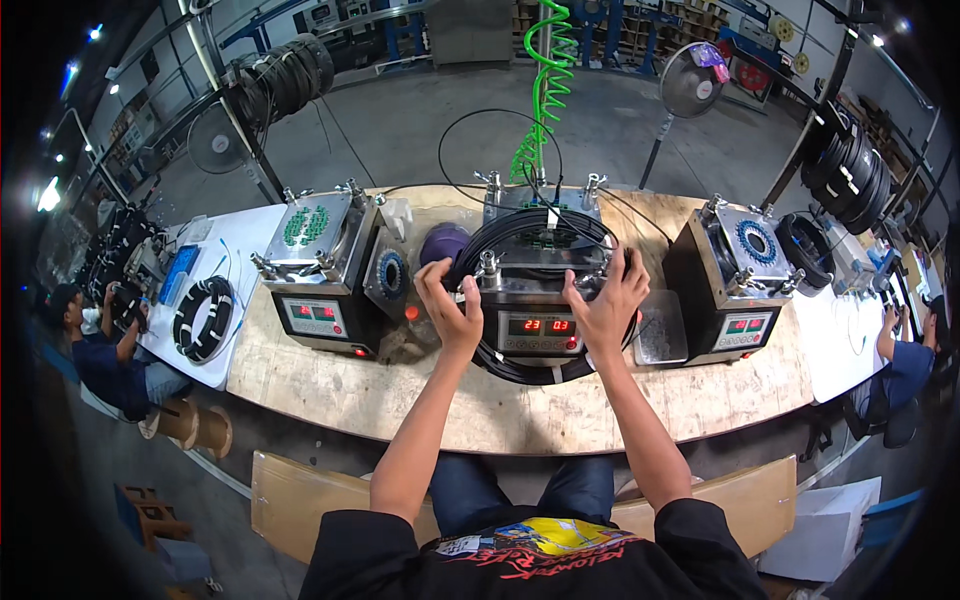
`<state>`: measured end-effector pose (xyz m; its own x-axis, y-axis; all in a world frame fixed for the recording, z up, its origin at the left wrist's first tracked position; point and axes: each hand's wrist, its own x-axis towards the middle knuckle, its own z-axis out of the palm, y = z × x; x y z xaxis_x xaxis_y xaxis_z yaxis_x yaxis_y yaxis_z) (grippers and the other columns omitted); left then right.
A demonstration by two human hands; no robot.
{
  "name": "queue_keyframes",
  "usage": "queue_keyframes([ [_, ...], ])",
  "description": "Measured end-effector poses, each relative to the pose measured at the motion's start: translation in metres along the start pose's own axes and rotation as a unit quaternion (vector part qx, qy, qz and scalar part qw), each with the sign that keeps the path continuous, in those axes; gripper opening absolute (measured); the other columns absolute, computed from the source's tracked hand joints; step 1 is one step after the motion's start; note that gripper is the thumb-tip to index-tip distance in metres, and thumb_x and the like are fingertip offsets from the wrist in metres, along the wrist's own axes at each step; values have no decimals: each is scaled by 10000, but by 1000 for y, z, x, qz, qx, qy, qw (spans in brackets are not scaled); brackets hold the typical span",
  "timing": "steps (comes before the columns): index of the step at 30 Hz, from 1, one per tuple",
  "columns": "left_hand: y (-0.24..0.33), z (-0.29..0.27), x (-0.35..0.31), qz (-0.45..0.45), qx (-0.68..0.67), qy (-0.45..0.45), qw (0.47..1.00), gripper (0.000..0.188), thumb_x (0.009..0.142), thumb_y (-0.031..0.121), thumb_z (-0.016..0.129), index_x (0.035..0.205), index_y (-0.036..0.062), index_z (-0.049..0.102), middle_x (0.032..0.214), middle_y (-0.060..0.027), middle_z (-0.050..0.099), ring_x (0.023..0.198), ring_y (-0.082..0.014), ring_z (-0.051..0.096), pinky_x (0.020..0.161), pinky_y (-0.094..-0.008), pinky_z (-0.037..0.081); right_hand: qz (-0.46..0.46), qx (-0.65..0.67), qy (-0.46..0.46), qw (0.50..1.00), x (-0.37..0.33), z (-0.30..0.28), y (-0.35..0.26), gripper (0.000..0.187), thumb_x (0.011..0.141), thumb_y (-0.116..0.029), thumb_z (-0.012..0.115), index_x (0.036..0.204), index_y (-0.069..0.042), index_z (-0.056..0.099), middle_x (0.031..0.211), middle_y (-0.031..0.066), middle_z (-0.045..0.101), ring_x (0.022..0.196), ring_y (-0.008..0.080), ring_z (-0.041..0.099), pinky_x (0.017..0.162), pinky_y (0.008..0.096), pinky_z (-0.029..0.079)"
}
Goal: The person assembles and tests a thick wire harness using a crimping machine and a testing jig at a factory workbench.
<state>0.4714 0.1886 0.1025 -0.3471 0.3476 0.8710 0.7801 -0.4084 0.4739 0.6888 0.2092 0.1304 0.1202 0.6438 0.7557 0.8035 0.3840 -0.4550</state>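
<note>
A coil of black cable (505,230) is looped around the middle box-shaped machine (540,346); its upper part lies over the machine's top and its lower part hangs in front of the display panel. My left hand (450,305) is curled around the coil's left side, thumb pointing up. On the opposite side my right hand (608,305) grips the coil too, its fingers bent over the edge. Metal clamp posts (489,268) stand up inside the loop. Parts of the green-topped plate on the machine are hidden behind the cable.
Similar machines stand left (320,290) and right (735,285) on the wooden bench (330,395). A purple roll (447,243) and a clear plastic tray (660,330) flank the middle one. A green spiral hose (543,110) hangs behind. Co-workers sit at white side tables (235,250).
</note>
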Motion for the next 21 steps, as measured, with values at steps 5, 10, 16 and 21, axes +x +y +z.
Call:
queue_keyframes([
  [5, 11, -5, 9, -112, -24, -97, 989, 456, 1024, 348, 531, 1325, 5, 541, 1183, -209, 591, 1043, -415, 606, 896, -448, 489, -22, 122, -6, 992, -8, -12, 17, 624, 824, -147, 695, 1405, -62, 486, 1457, 284, 448, 1267, 454, 469, 1072, 507, 380],
  [10, 9, -1, 10, -154, 7, -120, 981, 538, 1036, 463, 437, 1339, 40, 575, 988, -259, 707, 933, -477, 676, 810, -509, 525, -10, 241, 0, 971, -6, -19, 34, 461, 922, 30, 528, 1382, 18, 494, 1407, 262, 556, 1217, 399, 604, 1028, 413, 466],
  [16, 10, -2, 8, -166, 17, -133, 977, 551, 1031, 475, 436, 1338, 38, 571, 1003, -264, 705, 953, -479, 672, 817, -504, 528, 64, 279, -29, 958, -11, -21, 41, 428, 947, 84, 525, 1368, 10, 506, 1394, 253, 580, 1205, 396, 629, 1003, 407, 487],
  [21, 7, -2, 6, -173, 10, -131, 976, 567, 1028, 485, 439, 1342, 31, 571, 1008, -262, 706, 957, -480, 672, 820, -507, 529, -49, 87, 45, 994, -15, -34, 39, 247, 955, 28, 623, 1197, 19, 571, 1190, 154, 622, 920, 234, 613, 849, 365, 493],
])
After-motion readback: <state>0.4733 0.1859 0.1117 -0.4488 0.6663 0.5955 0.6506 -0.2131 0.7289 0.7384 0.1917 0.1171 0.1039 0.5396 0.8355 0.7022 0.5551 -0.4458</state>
